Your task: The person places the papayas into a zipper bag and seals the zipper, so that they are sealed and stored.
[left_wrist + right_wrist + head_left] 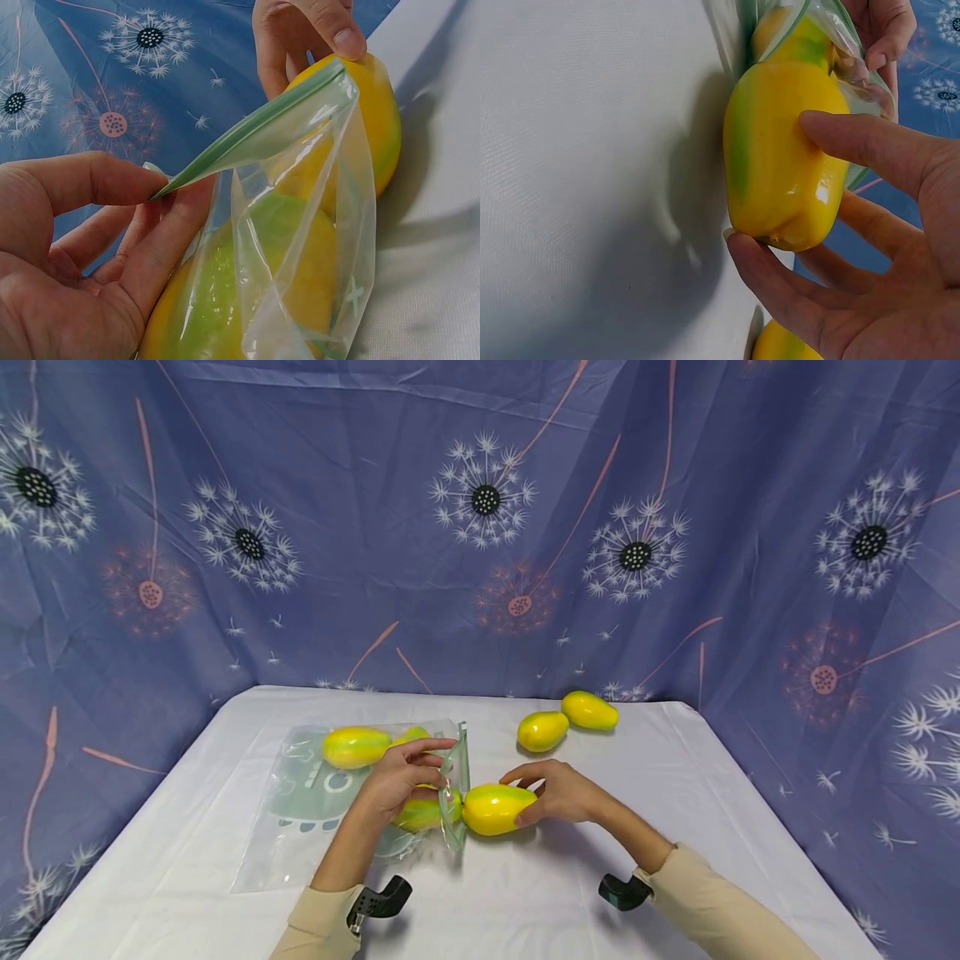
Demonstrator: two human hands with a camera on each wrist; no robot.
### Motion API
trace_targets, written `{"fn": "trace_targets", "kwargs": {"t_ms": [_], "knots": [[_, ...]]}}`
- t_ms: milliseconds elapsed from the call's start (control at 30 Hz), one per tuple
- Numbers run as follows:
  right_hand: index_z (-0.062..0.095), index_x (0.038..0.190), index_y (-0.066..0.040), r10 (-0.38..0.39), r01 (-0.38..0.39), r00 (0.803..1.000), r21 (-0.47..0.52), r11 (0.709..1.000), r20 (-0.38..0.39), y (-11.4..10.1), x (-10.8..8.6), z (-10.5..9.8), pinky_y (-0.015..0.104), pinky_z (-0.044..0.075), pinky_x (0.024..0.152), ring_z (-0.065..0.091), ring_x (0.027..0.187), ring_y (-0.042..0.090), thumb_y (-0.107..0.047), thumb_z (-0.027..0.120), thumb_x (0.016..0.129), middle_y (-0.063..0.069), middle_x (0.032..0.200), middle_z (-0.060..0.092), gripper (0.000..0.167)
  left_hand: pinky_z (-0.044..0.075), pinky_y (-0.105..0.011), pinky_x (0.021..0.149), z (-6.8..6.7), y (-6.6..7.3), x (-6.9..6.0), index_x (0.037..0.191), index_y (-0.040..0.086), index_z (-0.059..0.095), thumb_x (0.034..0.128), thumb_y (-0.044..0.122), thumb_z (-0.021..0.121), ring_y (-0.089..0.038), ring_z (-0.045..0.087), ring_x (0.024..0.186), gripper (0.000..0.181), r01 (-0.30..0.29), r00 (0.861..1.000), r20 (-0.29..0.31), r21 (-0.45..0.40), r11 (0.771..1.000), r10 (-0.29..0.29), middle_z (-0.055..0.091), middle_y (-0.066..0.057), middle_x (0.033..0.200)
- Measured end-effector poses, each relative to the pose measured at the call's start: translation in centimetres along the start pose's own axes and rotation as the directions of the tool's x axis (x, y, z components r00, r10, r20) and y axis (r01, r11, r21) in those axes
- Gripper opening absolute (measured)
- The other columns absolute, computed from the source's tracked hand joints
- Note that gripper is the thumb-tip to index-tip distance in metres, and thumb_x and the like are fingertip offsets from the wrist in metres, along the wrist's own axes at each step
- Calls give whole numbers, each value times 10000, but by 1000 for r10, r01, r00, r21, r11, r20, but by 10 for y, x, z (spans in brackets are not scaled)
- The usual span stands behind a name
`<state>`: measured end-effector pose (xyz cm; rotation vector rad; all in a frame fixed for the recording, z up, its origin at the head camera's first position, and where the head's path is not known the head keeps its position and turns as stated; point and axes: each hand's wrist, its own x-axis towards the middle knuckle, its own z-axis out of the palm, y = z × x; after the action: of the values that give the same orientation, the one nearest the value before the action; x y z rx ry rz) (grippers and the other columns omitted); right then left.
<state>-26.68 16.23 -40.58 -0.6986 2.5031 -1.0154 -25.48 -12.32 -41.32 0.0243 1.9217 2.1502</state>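
Note:
A clear zip bag (255,852) with a green zip edge lies on the table, its mouth raised on the right side. My left hand (408,775) pinches that green edge between thumb and finger, as the left wrist view shows. Several yellow-green papayas are inside the bag, including one papaya (225,292) just behind the mouth. At the mouth, my right hand (562,791) grips another papaya (491,810) by its blunt end. In the left wrist view, the bag's edge overlaps part of this papaya. Its narrow end is partly hidden there.
Two more papayas, one nearer (542,732) and one farther (590,711), lie at the back right of the white-covered table (570,910). A blue dandelion-print curtain (360,527) hangs behind and beside the table.

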Motion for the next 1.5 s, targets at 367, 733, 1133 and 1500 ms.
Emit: {"fn": "trace_targets", "kwargs": {"t_ms": [367,733,1133,1500], "knots": [[716,1255,-209,6,-6,1000,-18,1000,-3,-6,5,4,385,568,848,672,975,256,-189,877,735,102,1189,694,544,627,-333,670,1,0,0,1359,9,630,805,-125,683,-188,639,715,573,-7,1000,-6,-1,1000,7,572,-73,977],[723,1230,-185,-41,40,999,-28,999,-21,-9,12,10,402,558,896,648,1078,251,-195,869,748,46,1207,705,504,624,-338,682,1,1,-1,1356,3,630,797,-127,682,-186,604,747,576,-25,1000,-3,-4,1000,25,561,-87,1016],[726,1214,-176,-42,42,998,0,999,-54,-10,16,17,413,563,916,652,1110,254,-195,869,751,29,1237,705,484,625,-341,695,1,3,-2,1365,13,628,806,-112,675,-181,609,737,575,-22,1000,-6,9,1000,23,561,-90,1031],[731,1211,-171,-28,31,995,38,999,-92,-16,21,26,410,573,913,664,1106,256,-191,888,737,51,1257,700,500,619,-347,696,2,3,-2,1374,3,616,812,-121,673,-193,613,755,578,-23,1000,-11,25,999,23,562,-98,1046]]}}
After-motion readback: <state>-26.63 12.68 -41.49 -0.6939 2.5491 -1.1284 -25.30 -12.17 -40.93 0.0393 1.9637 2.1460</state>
